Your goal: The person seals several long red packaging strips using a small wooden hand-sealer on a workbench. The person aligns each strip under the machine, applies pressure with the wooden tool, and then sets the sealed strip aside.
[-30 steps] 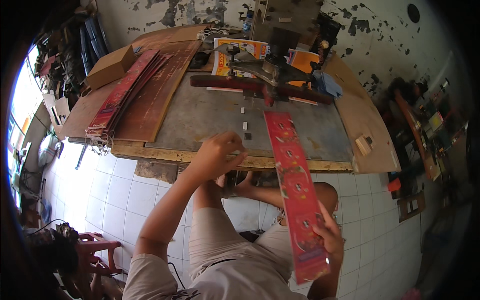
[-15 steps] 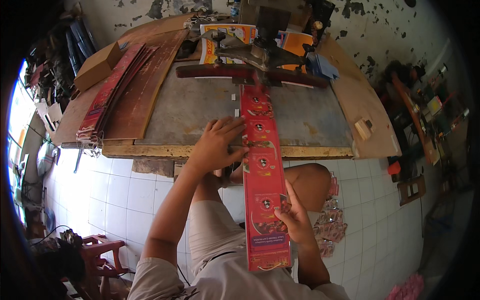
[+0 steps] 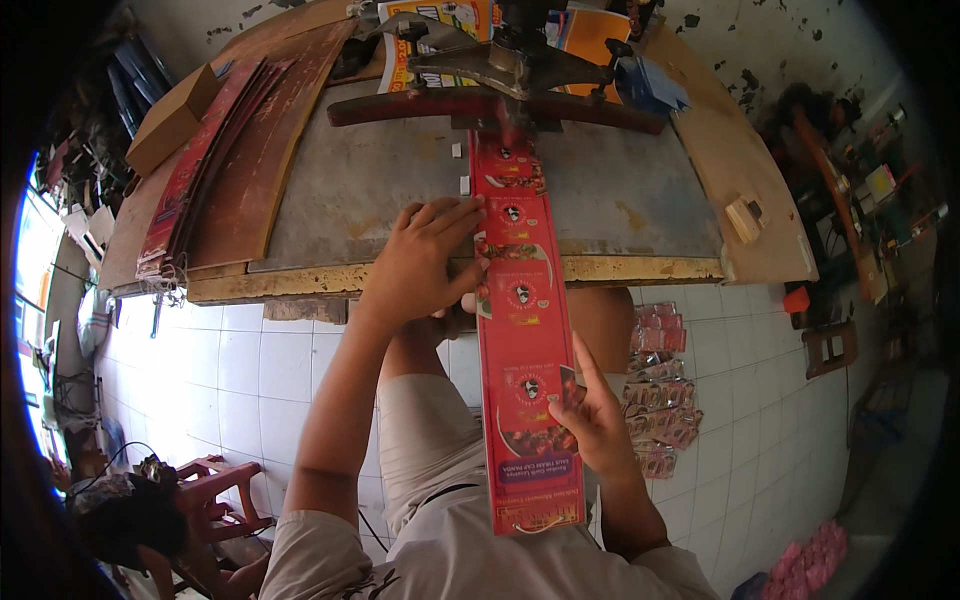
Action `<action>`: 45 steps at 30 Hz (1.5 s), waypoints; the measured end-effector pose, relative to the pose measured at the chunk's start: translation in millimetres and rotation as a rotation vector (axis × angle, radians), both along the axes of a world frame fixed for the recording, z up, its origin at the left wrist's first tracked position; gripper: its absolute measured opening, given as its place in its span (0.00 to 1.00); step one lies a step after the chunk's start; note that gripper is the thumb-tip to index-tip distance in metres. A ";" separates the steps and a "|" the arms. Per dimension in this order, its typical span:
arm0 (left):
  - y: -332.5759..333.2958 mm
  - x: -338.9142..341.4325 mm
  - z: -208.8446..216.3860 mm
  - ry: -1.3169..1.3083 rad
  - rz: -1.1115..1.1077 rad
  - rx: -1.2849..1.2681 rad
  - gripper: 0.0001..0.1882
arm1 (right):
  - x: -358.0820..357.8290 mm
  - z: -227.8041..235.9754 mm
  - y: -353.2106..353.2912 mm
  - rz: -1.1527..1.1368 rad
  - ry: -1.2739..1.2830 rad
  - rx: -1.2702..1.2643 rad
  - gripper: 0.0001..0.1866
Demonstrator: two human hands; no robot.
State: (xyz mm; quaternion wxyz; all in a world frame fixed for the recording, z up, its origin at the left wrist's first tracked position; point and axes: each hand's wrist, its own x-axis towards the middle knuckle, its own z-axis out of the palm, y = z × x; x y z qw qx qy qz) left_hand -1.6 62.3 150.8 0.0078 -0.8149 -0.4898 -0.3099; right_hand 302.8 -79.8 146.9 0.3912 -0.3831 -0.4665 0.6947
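A long red printed strip of card or board runs from beneath the metal press toward my lap, overhanging the table's front edge. A short cord loop shows at its near end. My left hand lies with its fingers stretched out on the table, the fingertips touching the strip's left edge. On the right, my right hand pinches the strip's near part, thumb on top; some fingers are hidden underneath. Two small white blocks sit on the grey tabletop left of the strip. The strip's far end is hidden under the press.
To the left lie stacked red printed strips with cords, beside a brown cardboard box. A wooden block rests at the right. Several small packets lie on the tiled floor. A person is at the lower left near a red stool.
The view has shifted, so the press and table sit higher in it. Both hands and the strip keep about the same place against the table. More of the person at lower left shows.
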 end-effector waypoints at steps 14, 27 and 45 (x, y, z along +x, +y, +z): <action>-0.6 1.7 1.1 0.021 0.015 -0.043 0.34 | 4.8 -2.3 -1.1 0.023 0.015 -0.015 0.50; -0.4 2.0 0.8 0.017 0.018 -0.045 0.34 | 1.6 -2.1 -1.9 -0.018 -0.027 -0.033 0.50; -1.4 1.2 1.9 -0.004 0.021 -0.072 0.34 | 21.8 -0.8 12.8 -0.031 -0.216 0.079 0.43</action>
